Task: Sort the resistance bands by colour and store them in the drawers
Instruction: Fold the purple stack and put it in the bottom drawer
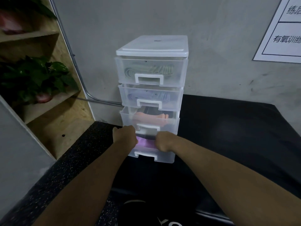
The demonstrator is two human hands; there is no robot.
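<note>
Head view shows a clear plastic drawer unit [152,46] standing against a grey wall, on a black mat [228,128]. Its bottom drawer [164,158] is pulled out towards the near side. Both hands reach into it: the left hand [125,136] and right hand [164,141] are curled into fists, gripping the ends of a pink band [146,142] stretched between them. Green bands [156,69] lie in the top drawer, lavender bands [146,96] in the second and orange bands [146,116] in the third. A potted plant [37,75] sits on a shelf at left.
</note>
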